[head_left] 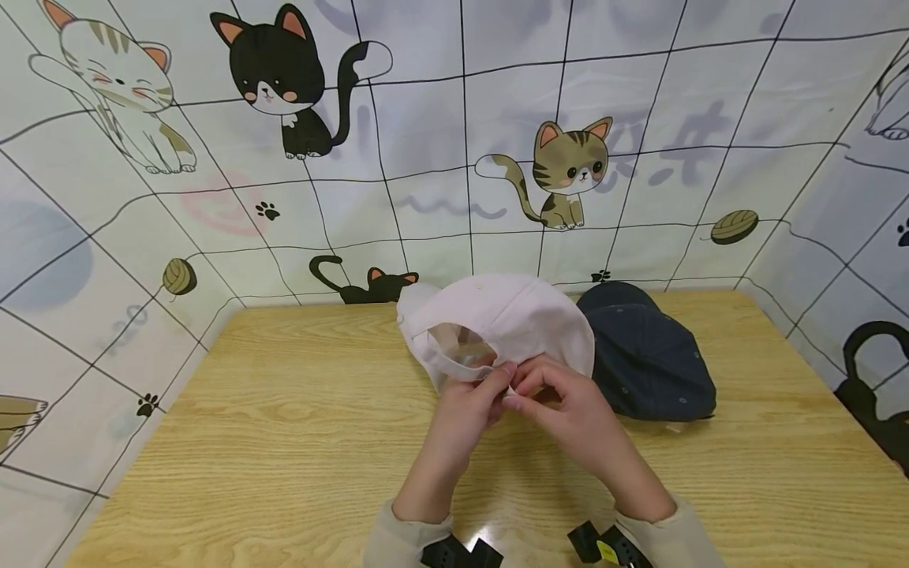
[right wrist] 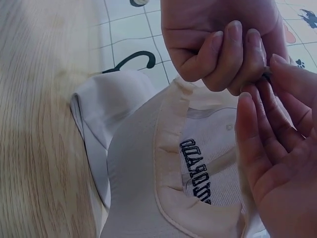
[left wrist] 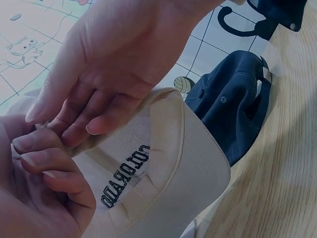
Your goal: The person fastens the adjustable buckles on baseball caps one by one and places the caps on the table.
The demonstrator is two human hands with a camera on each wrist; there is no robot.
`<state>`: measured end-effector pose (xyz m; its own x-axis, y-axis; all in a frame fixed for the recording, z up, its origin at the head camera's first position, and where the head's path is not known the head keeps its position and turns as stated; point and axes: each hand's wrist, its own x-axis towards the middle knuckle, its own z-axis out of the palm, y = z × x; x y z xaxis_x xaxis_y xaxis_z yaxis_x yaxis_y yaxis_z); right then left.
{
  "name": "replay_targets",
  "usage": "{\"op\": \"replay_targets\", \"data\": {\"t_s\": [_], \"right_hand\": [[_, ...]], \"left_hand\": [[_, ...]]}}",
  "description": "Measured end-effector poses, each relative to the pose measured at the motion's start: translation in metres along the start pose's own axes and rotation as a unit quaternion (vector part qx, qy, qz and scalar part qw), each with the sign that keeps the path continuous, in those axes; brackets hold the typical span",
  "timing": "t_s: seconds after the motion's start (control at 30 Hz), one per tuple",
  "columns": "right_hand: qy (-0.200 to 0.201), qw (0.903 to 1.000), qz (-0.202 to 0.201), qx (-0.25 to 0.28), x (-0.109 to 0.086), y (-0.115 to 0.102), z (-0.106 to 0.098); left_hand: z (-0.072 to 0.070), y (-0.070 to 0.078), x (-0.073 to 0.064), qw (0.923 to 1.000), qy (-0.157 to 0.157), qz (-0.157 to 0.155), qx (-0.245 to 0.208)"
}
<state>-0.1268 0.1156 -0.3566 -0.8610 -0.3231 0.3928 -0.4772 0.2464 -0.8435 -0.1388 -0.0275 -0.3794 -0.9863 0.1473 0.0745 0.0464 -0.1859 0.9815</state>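
A pale cap (head_left: 533, 312) is held up over the table, its rear opening and back strap (head_left: 451, 368) facing me. My left hand (head_left: 460, 418) grips the strap near its fastening, thumb on top and fingers curled. Beside it my right hand (head_left: 575, 406) pinches the strap's small end between thumb and fingertips. Both wrist views look into the cap, where dark lettering (left wrist: 125, 176) reading COLORADO shows on the inside. The fastening itself is mostly hidden by the fingers (right wrist: 237, 54).
A navy cap (head_left: 649, 359) lies on the wooden table (head_left: 298, 442) right of the held cap. Another pale cap (right wrist: 116, 99) lies behind it on the left. Cloth walls (head_left: 426, 142) printed with cats and grid lines surround the table at the back and sides.
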Motion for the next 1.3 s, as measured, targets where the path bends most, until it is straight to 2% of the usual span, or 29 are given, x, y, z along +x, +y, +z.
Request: {"op": "replay_targets", "data": {"t_s": [0.27, 0.37, 0.47, 0.63, 0.83, 1.17, 1.3], "right_hand": [[-0.008, 0.9999, -0.008, -0.002, 0.000, 0.029, 0.002], [-0.010, 0.9996, 0.002, -0.027, 0.001, 0.031, 0.004], [-0.007, 0.9978, 0.015, -0.063, 0.000, 0.031, 0.005], [-0.005, 0.9949, 0.021, -0.099, -0.001, 0.030, 0.004], [-0.010, 0.9950, -0.011, -0.099, -0.001, 0.031, 0.003], [-0.008, 0.9944, -0.058, -0.088, -0.002, 0.033, 0.004], [-0.012, 0.9935, -0.066, -0.092, -0.002, 0.031, 0.003]], "left_hand": [[-0.001, 0.000, 0.001, 0.9999, 0.003, 0.008, -0.012], [0.000, 0.000, 0.000, 0.9999, 0.010, 0.011, -0.001], [0.001, 0.001, -0.001, 0.9998, 0.016, 0.000, 0.009], [0.002, 0.002, -0.002, 0.9999, 0.005, -0.001, 0.015], [0.002, 0.000, -0.001, 0.9999, 0.004, 0.014, 0.001], [0.003, 0.001, -0.002, 0.9998, 0.018, 0.003, 0.005], [0.004, -0.001, -0.001, 0.9995, 0.027, -0.013, -0.006]]}}
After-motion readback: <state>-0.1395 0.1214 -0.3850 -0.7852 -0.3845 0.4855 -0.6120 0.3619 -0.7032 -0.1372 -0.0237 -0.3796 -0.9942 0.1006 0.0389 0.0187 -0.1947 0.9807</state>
